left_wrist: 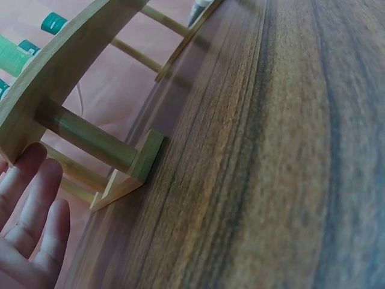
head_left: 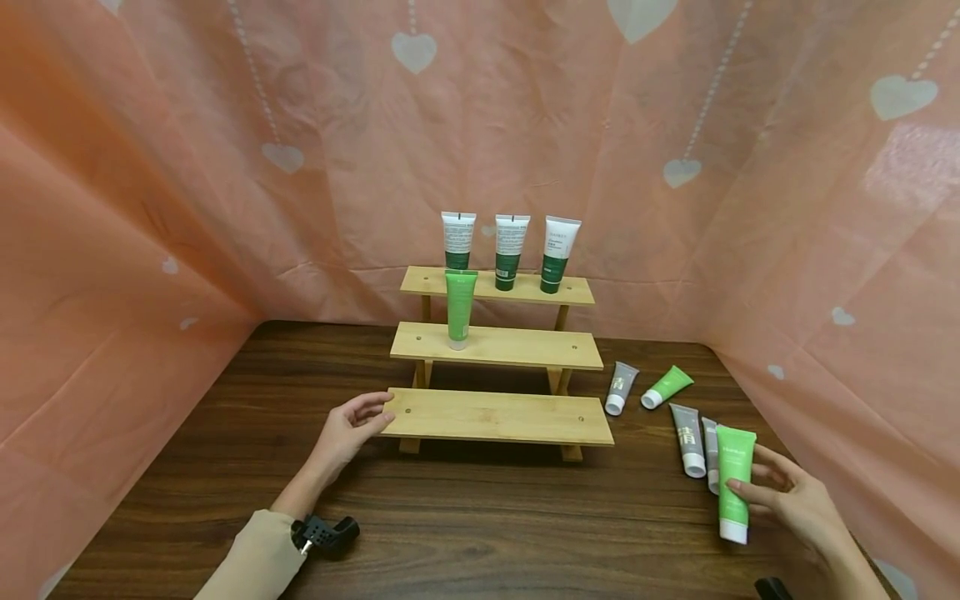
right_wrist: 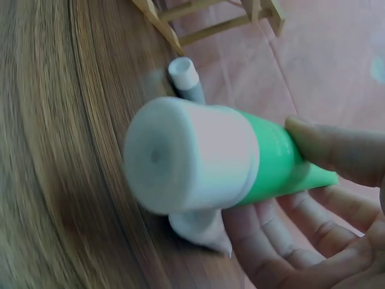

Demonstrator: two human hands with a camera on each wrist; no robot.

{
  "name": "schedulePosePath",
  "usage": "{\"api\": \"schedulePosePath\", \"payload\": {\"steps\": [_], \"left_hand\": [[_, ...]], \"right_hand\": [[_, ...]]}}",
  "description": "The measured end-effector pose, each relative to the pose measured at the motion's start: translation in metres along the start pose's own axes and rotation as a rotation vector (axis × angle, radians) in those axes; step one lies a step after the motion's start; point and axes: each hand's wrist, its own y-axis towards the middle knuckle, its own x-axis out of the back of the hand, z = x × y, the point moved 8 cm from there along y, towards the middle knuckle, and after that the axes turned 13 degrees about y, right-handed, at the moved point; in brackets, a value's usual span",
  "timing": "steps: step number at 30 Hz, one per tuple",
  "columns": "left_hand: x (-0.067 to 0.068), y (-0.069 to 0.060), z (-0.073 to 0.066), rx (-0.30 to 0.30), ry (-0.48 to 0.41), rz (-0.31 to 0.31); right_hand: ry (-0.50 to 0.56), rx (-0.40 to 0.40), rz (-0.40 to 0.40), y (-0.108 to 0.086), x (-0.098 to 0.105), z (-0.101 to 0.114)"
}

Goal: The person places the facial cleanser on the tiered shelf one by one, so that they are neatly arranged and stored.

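Note:
My right hand [head_left: 795, 496] holds a green squeeze tube [head_left: 735, 483] with a white cap, thumb on its front and fingers behind. In the right wrist view, the white cap [right_wrist: 192, 156] points toward the camera. At the left end of the wooden three-tier display stand [head_left: 495, 417], my left hand [head_left: 347, 433] holds the lowest board with the thumb and fingertips. Its lower fingers [left_wrist: 45, 192] appear slightly bent beside the board's end. Another green tube [head_left: 460, 307] stands cap-down on the middle tier. White-and-dark-green tubes [head_left: 512, 250] stand on the top tier.
Right of the stand lie a grey tube [head_left: 621, 387], a smaller-looking green tube [head_left: 667, 387] and another grey tube [head_left: 688, 442]. One more grey tube [head_left: 710, 454] is partly hidden by the held tube. A pink curtain [head_left: 337, 208] surrounds the dark wooden table [head_left: 487, 533].

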Motion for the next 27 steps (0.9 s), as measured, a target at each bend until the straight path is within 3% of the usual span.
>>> {"api": "schedulePosePath", "payload": {"steps": [4, 11, 18, 27], "left_hand": [[0.0, 0.0, 0.0, 0.002, -0.005, 0.001], [-0.001, 0.0, 0.001, 0.004, -0.019, 0.003], [-0.001, -0.001, 0.003, 0.009, -0.02, 0.001], [-0.001, -0.001, 0.002, 0.008, -0.022, -0.009]], "right_hand": [[-0.012, 0.004, 0.005, 0.004, -0.009, 0.007], [0.085, 0.09, -0.006, 0.01, -0.027, 0.023], [0.105, 0.153, -0.027, 0.017, -0.039, 0.039], [0.264, 0.241, -0.031, 0.022, -0.053, 0.058]]}}
